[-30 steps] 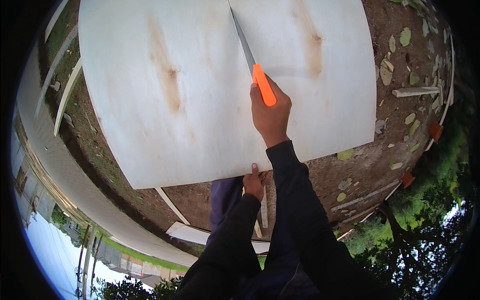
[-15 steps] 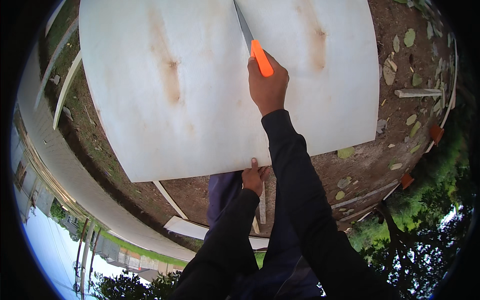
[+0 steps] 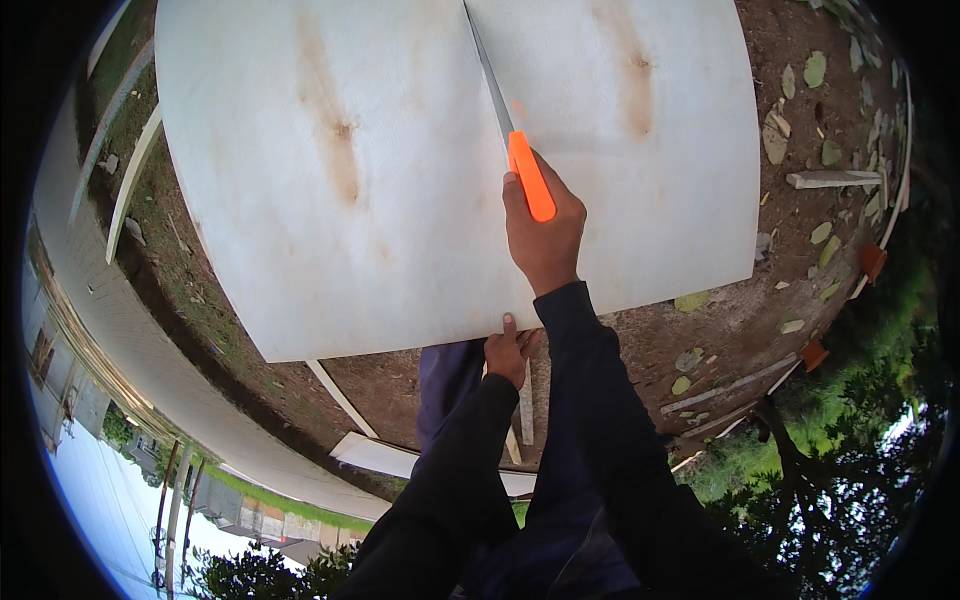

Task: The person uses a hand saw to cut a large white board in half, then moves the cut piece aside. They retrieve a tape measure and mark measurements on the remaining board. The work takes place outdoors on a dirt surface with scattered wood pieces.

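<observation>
A large whitish board (image 3: pixel 430 240) with two brown stains spans the view in front of me. My right hand (image 3: pixel 545 225) is closed round the orange handle of a hand saw (image 3: pixel 532 178). The saw's long grey blade points away from me, its far part lying along the board's middle, its tip near the top edge of the view. At the board's near edge is my left hand (image 3: pixel 510 355), thumb on the top face and the other fingers at or under the edge, mostly hidden. It grips the board there.
Bare soil with dry leaves (image 3: pixel 690 302) surrounds the board. Wooden strips (image 3: pixel 340 400) and a white panel (image 3: pixel 375 455) lie below its near edge. At right are a short wooden piece (image 3: pixel 835 180) and reddish blocks (image 3: pixel 873 263); a paved path (image 3: pixel 200 375) curves along the left.
My right hand has drawn the saw back toward me, so the orange handle sits lower in the view. My left hand has stayed at the board's near edge.
</observation>
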`<state>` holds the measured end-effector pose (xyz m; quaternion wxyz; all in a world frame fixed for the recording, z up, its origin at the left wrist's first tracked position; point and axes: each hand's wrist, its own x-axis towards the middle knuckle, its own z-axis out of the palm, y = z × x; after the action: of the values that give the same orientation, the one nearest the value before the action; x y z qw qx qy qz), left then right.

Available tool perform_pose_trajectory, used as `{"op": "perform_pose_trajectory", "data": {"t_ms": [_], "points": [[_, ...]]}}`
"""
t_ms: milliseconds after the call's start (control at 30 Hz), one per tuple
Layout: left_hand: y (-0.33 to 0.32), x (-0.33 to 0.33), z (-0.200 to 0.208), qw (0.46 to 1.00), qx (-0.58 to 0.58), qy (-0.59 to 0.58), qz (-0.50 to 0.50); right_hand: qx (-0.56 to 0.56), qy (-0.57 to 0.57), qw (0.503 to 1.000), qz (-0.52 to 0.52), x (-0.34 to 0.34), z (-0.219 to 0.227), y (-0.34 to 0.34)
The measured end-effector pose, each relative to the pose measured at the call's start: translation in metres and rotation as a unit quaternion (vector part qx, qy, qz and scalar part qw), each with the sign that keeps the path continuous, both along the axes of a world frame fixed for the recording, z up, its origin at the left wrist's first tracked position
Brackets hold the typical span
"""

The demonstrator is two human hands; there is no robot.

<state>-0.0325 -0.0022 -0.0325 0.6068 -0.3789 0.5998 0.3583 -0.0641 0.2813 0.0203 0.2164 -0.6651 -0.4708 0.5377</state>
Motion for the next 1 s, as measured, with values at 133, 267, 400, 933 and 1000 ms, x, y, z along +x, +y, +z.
{"op": "perform_pose_trajectory", "data": {"t_ms": [133,267,400,933,1000], "points": [[-0.002,-0.001,0.001,0.985,0.022,0.039,-0.166,-0.025,0.017,1.0,-0.009,0.049,0.08,-0.084],[-0.02,0.011,-0.017,0.989,0.025,0.051,-0.14,0.029,-0.005,1.0,0.006,0.015,0.015,-0.023],[0.019,-0.002,0.01,0.999,-0.047,0.005,-0.024,0.032,0.01,0.999,-0.002,-0.003,-0.005,0.014],[-0.009,0.004,-0.005,0.971,0.042,0.057,-0.23,0.021,0.008,1.0,-0.018,0.04,0.063,-0.073],[0.013,0.0,0.007,0.975,0.0,0.044,-0.216,-0.011,0.018,1.0,-0.017,0.05,0.075,-0.081]]}}
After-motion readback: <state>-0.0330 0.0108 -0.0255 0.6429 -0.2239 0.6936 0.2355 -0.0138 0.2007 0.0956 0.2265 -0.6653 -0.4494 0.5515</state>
